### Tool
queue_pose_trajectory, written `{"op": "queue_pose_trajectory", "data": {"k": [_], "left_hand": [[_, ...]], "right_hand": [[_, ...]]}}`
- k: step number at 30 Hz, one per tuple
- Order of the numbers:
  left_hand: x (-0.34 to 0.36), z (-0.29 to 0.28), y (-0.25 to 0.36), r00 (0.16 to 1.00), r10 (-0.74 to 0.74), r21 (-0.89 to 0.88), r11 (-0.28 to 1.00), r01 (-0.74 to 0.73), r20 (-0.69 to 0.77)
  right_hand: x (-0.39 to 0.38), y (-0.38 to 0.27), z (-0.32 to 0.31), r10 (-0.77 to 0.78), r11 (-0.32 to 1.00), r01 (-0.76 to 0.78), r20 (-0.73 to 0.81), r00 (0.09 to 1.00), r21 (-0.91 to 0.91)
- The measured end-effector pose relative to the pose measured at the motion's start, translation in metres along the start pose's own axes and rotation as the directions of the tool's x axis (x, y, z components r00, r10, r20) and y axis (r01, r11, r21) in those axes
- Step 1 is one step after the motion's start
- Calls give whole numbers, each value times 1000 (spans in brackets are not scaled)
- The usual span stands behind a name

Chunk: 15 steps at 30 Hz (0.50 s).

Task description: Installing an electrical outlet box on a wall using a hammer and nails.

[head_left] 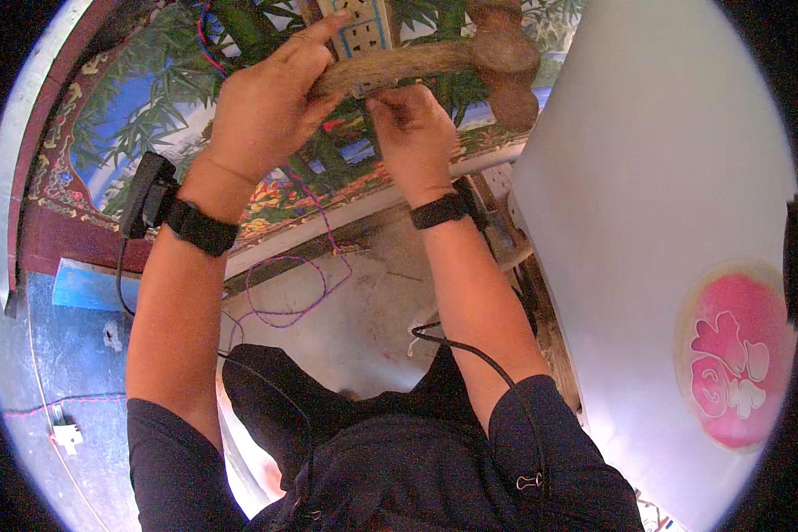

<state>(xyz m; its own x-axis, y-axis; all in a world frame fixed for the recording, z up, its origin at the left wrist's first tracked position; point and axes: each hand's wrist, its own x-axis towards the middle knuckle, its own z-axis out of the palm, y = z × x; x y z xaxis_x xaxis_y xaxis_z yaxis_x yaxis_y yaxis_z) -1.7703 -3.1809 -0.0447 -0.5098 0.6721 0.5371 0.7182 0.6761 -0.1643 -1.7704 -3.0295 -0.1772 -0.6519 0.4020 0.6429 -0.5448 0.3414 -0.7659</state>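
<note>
At the top, a cream power strip (361, 37) with blue edging stands upright behind a turned wooden bar (408, 62). My left hand (270, 106) is closed about the strip's left side; its index finger lies on the strip's face and its thumb is below the bar. The bar's left end passes between that finger and thumb. Just under the bar, my right hand (412, 133) pinches at the strip's lower end. Its fingertips are partly hidden, and what lies between them is too small to tell. Both wrists wear black bands.
A painted panel (151, 146) with bamboo leaves stands behind my hands. A twisted red-and-blue wire (324, 288) loops down over the floor. At the right is a large pale surface (647, 177) with a pink emblem. A white fitting (66, 436) is at lower left.
</note>
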Motion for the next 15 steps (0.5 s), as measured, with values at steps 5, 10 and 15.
{"op": "queue_pose_trajectory", "data": {"k": [5,10,15], "left_hand": [[1,1,-2,1000,3,0,1000,-3,-4],[1,2,-1,998,13,4,1000,-13,-54],[1,4,-2,996,21,2,1000,-21,-82]], "right_hand": [[-2,-1,2,4,1000,-4,30,1000,-10],[-2,0,3,-51,997,51,12,999,-50],[-3,4,6,-30,999,30,-5,1000,-31]]}}
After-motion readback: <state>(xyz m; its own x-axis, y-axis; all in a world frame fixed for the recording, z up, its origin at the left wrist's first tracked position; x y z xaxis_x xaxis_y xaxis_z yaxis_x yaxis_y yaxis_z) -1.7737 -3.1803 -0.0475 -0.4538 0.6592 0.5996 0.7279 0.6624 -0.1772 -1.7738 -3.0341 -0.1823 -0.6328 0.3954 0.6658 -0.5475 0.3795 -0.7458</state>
